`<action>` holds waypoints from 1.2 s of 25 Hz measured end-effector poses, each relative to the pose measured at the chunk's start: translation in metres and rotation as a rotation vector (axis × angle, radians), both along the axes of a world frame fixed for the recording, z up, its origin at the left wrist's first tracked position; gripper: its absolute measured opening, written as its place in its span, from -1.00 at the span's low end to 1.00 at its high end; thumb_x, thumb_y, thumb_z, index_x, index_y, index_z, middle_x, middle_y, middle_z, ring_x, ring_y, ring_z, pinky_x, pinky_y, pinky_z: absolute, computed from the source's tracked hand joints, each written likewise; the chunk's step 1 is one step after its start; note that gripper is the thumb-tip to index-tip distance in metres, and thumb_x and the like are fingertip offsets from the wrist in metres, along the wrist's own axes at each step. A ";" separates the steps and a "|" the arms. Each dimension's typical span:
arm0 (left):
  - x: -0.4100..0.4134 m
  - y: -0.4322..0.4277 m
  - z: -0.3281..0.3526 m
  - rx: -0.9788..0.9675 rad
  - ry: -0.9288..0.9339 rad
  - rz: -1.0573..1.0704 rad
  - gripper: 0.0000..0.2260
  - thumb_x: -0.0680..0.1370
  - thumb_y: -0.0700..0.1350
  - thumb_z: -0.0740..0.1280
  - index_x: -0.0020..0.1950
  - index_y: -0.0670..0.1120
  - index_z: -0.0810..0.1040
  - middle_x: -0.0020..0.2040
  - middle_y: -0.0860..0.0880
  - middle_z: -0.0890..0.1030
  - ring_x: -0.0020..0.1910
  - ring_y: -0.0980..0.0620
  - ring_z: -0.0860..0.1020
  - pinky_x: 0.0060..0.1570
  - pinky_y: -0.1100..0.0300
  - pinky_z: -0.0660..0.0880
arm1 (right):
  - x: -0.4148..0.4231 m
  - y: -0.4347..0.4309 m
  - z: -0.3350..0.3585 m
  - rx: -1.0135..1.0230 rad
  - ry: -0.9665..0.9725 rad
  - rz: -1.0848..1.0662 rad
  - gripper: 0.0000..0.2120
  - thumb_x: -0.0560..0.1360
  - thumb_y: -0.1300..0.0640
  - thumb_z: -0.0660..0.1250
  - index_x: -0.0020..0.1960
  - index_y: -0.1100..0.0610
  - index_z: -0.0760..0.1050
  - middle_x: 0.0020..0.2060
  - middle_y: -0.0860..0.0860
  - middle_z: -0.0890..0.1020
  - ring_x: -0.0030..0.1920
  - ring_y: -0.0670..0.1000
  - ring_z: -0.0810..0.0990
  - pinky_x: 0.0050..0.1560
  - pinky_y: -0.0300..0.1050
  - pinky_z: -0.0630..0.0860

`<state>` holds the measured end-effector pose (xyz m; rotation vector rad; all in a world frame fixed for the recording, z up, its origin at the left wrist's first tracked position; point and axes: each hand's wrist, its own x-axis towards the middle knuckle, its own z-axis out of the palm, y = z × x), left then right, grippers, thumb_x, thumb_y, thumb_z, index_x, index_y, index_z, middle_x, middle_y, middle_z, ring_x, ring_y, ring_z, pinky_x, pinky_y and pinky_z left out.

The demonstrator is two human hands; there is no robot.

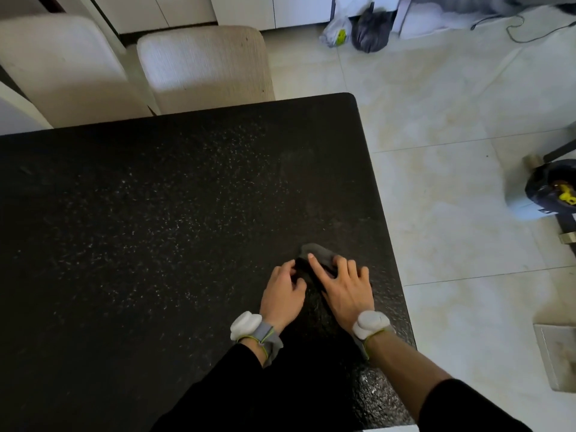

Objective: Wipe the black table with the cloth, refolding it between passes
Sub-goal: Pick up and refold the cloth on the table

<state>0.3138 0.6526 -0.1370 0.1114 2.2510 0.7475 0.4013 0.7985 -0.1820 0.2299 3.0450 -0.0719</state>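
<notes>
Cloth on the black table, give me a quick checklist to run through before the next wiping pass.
1. Both hands on the cloth: ok. The left hand pinches its edge and the right hand presses flat on it.
2. Cloth folded neatly: cannot tell, it is dark on a dark top.
3. Cloth fully on the table, inside the right edge: ok.
4. Surface free of pale specks: not ok, they cover the area left of the hands.
5. Clean face of the cloth turned down: cannot tell.
</notes>
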 end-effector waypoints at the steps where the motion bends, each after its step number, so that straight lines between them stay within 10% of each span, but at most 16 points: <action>1: -0.003 0.004 0.000 0.018 0.008 -0.007 -0.52 0.64 -0.02 0.23 0.56 0.03 0.26 0.36 0.05 0.42 0.22 0.08 0.51 0.27 0.12 0.43 | -0.012 0.008 -0.001 0.007 0.012 -0.013 -0.34 0.54 -0.12 0.17 0.61 -0.16 0.09 0.17 0.20 0.46 0.02 0.22 0.45 -0.06 0.14 0.37; 22: -0.019 0.038 -0.006 0.107 -0.025 0.052 -0.60 0.64 -0.04 0.23 0.48 -0.01 0.35 0.33 0.04 0.52 0.23 0.00 0.55 0.31 0.01 0.44 | -0.044 0.043 0.004 -0.059 -0.055 -0.117 -0.39 0.56 0.05 0.15 0.60 -0.14 0.13 0.12 0.15 0.40 0.04 0.23 0.43 -0.02 0.15 0.43; 30: -0.007 0.057 -0.009 0.406 -0.364 0.516 -0.66 0.62 0.09 0.32 0.19 -0.17 0.49 -0.01 -0.11 0.68 0.00 -0.03 0.67 0.12 0.01 0.61 | -0.038 0.042 0.024 -0.675 -0.100 -0.247 -0.48 0.41 0.22 0.38 0.28 -0.08 0.28 0.14 0.00 0.40 0.17 0.16 0.51 0.13 0.22 0.50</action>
